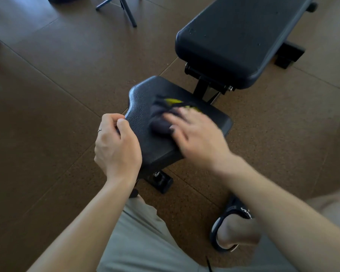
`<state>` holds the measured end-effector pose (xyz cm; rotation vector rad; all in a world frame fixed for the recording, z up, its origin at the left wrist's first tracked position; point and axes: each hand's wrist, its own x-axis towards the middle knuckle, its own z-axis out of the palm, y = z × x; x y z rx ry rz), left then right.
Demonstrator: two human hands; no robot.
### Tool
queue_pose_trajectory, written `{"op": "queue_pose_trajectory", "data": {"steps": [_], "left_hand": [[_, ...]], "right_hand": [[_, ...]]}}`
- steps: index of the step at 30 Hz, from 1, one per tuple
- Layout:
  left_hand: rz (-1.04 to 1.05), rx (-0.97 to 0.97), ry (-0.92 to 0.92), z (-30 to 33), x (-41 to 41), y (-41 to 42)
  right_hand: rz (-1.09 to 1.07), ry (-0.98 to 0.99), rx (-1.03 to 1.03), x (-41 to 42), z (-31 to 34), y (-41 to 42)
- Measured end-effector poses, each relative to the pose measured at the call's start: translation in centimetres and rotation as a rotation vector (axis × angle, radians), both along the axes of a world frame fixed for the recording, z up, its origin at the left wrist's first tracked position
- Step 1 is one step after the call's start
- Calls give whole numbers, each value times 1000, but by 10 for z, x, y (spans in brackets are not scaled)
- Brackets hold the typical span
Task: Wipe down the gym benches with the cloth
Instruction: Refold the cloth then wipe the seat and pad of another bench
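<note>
Right hand (194,134), fingers spread flat, presses the bunched cloth (163,116) on the seat pad (145,146). Left hand (116,142) curls closed on the pad's edge. Blurred, so probably mid-stroke. Risk: the loose cloth slips out; the back pad (243,36) goes unwiped.

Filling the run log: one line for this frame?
right hand: flat on bunched dark cloth | black textured seat pad | left hand: curled at pad edge
</note>
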<state>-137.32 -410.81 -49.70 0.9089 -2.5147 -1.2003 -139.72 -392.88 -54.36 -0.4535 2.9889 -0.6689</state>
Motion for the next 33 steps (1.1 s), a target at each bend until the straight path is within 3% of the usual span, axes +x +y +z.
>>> {"op": "queue_pose_trajectory", "data": {"steps": [3,5,10,15,17,20,24,28,33], "left_hand": [[0,20,8,1,1,1],[29,38,14,2,-1,1],[89,119,31,1,-3,2],[153,322,120,-6,-5,-9],[182,390,126,-7,-5,-10],[150,390,119,-4,-2,-8],[121,358,142,-2,4,-4],[134,325,150,-4,4,-1],[134,316,154,-7,4,0]], "right_hand": [[-248,-205,-66,-44,-19,51],[-309,-211,-94,-39,-19,55],[-221,12,-62,52,9,-29],[-208,208,-358,90,7,-101],[-191,282,-385,84,1,-100],[-95,389,-227,69,-16,-75],[-408,413,-150,40,-37,-12],[-639,209,-507,29,-48,20],[-1102,124,-970,27,-39,-17]]}}
